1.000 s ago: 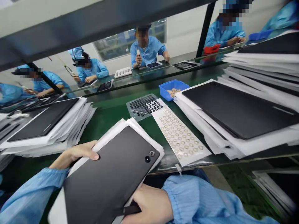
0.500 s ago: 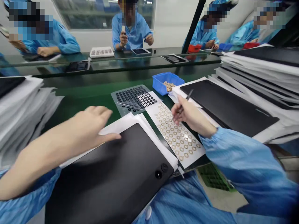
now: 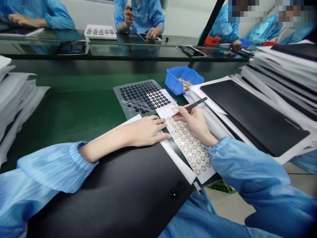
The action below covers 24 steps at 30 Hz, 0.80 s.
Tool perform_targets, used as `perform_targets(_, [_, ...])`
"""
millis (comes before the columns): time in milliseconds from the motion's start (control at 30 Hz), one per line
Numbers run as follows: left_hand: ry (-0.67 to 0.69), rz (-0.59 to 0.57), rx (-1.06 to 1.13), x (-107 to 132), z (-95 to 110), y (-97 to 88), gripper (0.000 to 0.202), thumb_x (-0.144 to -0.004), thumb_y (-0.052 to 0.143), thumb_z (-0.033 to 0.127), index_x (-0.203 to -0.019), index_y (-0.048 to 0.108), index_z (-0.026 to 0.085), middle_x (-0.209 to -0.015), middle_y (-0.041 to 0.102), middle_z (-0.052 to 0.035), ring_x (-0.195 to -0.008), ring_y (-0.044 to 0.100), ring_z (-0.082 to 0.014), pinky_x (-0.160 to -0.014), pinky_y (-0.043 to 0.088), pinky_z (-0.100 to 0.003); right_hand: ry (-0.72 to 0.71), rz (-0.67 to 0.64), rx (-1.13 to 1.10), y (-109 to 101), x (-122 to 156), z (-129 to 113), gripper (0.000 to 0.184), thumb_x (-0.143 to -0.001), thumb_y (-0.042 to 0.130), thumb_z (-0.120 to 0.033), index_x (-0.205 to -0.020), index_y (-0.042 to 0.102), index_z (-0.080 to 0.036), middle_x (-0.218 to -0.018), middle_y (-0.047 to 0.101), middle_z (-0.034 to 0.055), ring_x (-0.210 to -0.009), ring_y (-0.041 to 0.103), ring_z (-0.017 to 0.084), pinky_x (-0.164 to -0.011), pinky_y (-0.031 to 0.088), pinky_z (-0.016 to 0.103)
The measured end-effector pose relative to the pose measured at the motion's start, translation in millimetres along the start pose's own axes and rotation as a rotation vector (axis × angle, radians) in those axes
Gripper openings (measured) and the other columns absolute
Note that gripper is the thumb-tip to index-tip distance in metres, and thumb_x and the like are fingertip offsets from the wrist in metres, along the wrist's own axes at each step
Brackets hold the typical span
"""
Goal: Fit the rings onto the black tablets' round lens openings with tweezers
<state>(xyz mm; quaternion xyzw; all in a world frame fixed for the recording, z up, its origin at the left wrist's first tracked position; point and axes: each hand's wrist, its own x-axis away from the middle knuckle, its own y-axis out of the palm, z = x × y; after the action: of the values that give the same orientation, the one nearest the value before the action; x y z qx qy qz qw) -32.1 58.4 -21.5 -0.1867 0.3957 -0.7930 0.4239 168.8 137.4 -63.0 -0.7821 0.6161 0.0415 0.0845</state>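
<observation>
A black tablet back cover [image 3: 123,191] lies on white sheets in front of me, its camera holes [image 3: 177,190] near the right corner. My left hand [image 3: 146,130] rests flat, fingers stretched, on the cover's far edge and the edge of a white sheet of small gold rings [image 3: 190,145]. My right hand [image 3: 195,120] is closed on black tweezers [image 3: 192,106], their tips down at the upper part of the ring sheet.
A clear sheet of black rings [image 3: 138,96] and a blue bin [image 3: 183,79] of small parts lie beyond. Stacks of black covers between white sheets [image 3: 252,115] fill the right; white sheets [image 3: 15,96] pile at left. Other people in blue work across the bench.
My left hand has moved right and settled flat by the ring sheet. My right hand has come down with the tweezers onto the sheet. The view has tilted lower.
</observation>
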Motion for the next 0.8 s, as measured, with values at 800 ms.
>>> perform_targets(800, [0.022,0.187,-0.042,35,41,-1.3,0.030,-0.088,0.051,0.033,-0.104,0.070,0.016,-0.116,0.064,-0.0105,-0.125,0.047,-0.0350,-0.114,0.024,-0.048,0.146,-0.231,-0.236,-5,128,-80,0.023,-0.087,0.061,-0.038,-0.076,0.054,-0.019,-0.058,0.061,-0.0016,-0.044,0.060,0.012,-0.038,0.049,0.022])
